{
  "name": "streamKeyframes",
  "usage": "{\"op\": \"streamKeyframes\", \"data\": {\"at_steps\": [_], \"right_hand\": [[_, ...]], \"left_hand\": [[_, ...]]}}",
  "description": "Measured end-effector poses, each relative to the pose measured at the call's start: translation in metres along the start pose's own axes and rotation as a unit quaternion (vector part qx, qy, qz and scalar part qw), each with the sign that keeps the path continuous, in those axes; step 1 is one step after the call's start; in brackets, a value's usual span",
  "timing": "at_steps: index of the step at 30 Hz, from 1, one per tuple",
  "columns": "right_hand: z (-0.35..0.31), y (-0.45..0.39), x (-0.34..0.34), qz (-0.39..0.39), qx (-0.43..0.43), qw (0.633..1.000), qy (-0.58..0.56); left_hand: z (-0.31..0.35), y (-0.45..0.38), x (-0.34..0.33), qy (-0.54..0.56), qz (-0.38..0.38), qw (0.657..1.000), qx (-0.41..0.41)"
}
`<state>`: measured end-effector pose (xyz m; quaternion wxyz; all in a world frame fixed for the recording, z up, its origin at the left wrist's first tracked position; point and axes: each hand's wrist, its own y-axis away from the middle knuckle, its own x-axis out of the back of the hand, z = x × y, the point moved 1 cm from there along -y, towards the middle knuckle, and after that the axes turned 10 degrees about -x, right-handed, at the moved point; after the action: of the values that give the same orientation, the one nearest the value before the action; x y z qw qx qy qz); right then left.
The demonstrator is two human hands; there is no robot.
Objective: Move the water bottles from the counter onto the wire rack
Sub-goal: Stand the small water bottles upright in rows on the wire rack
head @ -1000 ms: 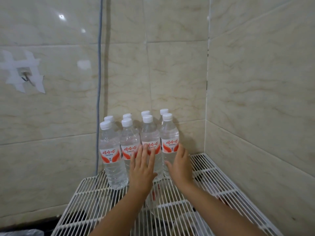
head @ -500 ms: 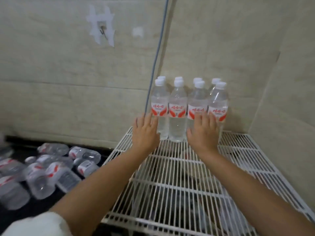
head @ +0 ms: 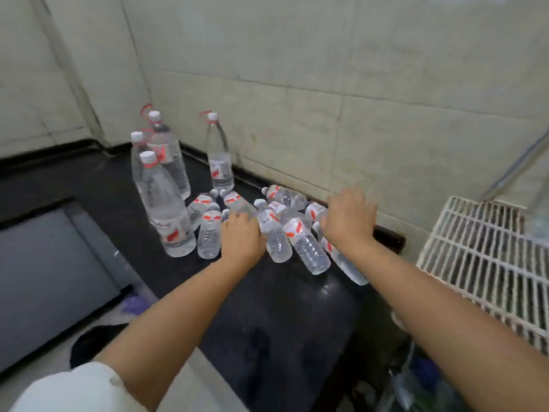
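The left hand [head: 241, 237] curls onto a small clear red-labelled plastic bottle [head: 237, 203] lying pointed away; the right hand [head: 350, 217] hovers loosely spread, grasping nothing; the white wire rack [head: 487, 257] lies rightward.

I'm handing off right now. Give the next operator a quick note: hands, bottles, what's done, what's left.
Left hand: down on the pile of small bottles lying on the black counter; grip unclear in the blur.
Right hand: open, fingers spread over the pile's right side, holding nothing.
Four tall bottles stand left of the pile.
Wire rack is at right; only its near part shows.
Left: carry the counter bottles to the rack.
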<state>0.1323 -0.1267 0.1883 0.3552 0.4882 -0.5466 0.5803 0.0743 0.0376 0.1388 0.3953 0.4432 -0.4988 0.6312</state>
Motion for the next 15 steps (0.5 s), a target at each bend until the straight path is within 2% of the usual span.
{"op": "streamKeyframes", "data": {"at_steps": [3, 6, 9, 11, 15], "right_hand": [[-0.061, -0.009, -0.047, -0.066, -0.006, 0.998, 0.011], [-0.094, -0.017, -0.099, -0.113, -0.038, 0.993, -0.004], [-0.099, -0.03, -0.147, -0.137, -0.084, 0.987, -0.014], [-0.092, -0.041, -0.17, -0.149, -0.105, 0.983, 0.002], [-0.072, -0.055, -0.2, -0.192, -0.089, 0.977, 0.034]], "left_hand": [[-0.061, 0.004, -0.031, -0.014, -0.057, 0.998, 0.015], [-0.101, -0.004, -0.061, 0.001, -0.086, 0.996, 0.013], [-0.12, -0.02, -0.087, 0.028, -0.11, 0.993, 0.024], [-0.125, -0.035, -0.104, 0.09, -0.113, 0.989, 0.019], [-0.118, -0.072, -0.135, 0.184, -0.098, 0.977, -0.041]]}}
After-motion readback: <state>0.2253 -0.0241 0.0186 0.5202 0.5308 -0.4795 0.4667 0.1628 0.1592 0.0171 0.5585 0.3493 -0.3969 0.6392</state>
